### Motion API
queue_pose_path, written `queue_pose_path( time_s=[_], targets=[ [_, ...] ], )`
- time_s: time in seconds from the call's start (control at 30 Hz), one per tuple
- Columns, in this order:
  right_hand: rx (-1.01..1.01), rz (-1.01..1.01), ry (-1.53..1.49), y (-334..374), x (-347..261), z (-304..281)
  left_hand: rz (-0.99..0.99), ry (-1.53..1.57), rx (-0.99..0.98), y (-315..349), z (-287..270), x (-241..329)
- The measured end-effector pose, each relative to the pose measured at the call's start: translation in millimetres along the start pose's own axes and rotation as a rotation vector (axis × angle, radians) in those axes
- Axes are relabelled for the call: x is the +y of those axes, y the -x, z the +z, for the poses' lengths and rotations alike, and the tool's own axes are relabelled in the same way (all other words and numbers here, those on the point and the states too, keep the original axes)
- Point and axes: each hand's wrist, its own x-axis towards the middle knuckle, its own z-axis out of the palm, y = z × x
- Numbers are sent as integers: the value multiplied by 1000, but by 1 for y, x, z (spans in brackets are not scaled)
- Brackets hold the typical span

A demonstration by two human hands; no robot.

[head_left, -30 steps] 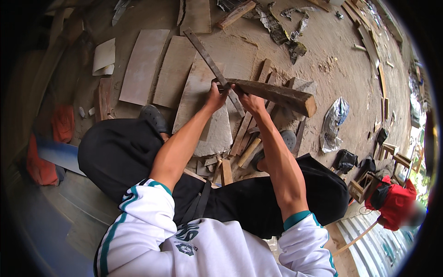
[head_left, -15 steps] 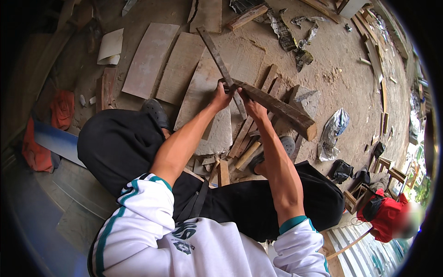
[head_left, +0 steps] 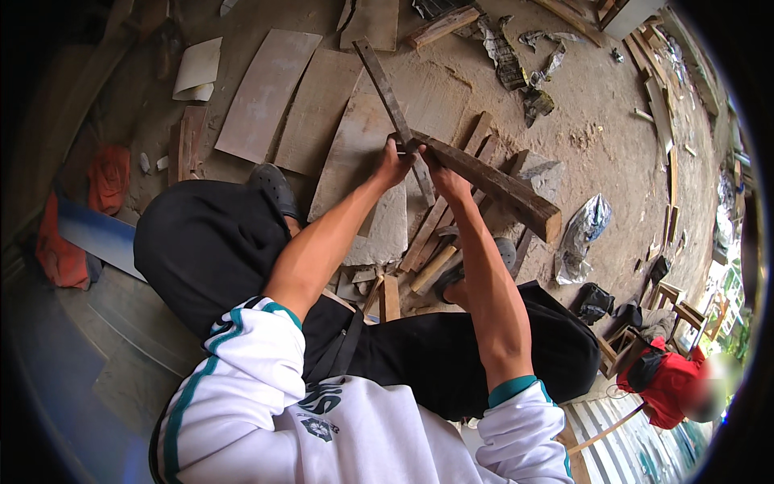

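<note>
A long, narrow flat strip (head_left: 379, 77), dark and worn, crosses the near end of a thick wooden beam (head_left: 500, 187) right at my hands. My left hand (head_left: 393, 164) is closed around the strip at this crossing, its thumb upward. Close beside it, my right hand (head_left: 447, 181) grips the beam near that same end, with the lower part of the strip passing between the two hands. The beam slants away to the right, its pale cut end showing. Whether the strip is fixed to the beam is hidden by my fingers.
Flat boards (head_left: 268, 93) lie on the dusty ground beyond my left foot. A stone block (head_left: 536, 176) sits behind the beam, near wood offcuts (head_left: 435, 262). A crumpled plastic bag (head_left: 584, 238) lies to the right. A person in red (head_left: 665, 383) is at the lower right.
The view has shifted slightly. Both hands keep their grip on the strip and beam, which hold almost the same pose.
</note>
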Motion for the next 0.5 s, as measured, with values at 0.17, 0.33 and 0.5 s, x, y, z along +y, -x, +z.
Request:
queue_pose_path(
  time_s=[0.17, 0.33, 0.5],
  targets=[
    [-108, -33, -26, -6, 4, -4, -116, -35, 6, 0, 0, 7],
    [-134, -16, -154, -9, 20, 0, -100, -44, -29, -2, -6, 22],
    [-121, -93, -138, -10, 13, -7, -26, -55, 9, -2, -7, 24]
  ],
)
